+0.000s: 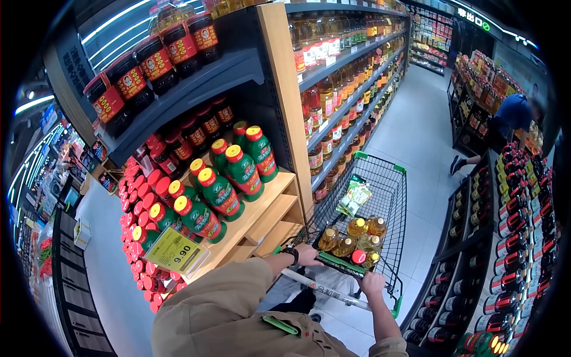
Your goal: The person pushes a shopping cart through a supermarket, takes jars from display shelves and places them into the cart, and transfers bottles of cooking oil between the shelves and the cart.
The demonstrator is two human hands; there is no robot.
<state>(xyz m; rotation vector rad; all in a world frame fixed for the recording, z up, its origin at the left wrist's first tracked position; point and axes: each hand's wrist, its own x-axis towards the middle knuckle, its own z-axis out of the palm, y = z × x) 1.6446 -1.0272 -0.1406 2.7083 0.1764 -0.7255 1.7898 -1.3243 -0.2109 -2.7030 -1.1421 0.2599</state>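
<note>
Both hands are on the handle of a green and black wire shopping cart [389, 205]. My left hand [307, 254], with a dark watch on its wrist, is closed round the handle's left part. Farther right, my right hand [373, 284] has its fingers wrapped round the handle's right end. In the near part of the cart stand several bottles of yellow oil [347, 245], most with yellow caps and one with a red cap. Beyond them lie green and white packets [355, 196].
Left of the cart, a wooden shelf [270, 199] holds green bottles [245, 172] beside a 9.90 price tag [178, 252]. Oil bottles fill the long shelf [333, 71] ahead. Dark-bottle racks [452, 285] line the right. A person in blue [513, 113] bends over there.
</note>
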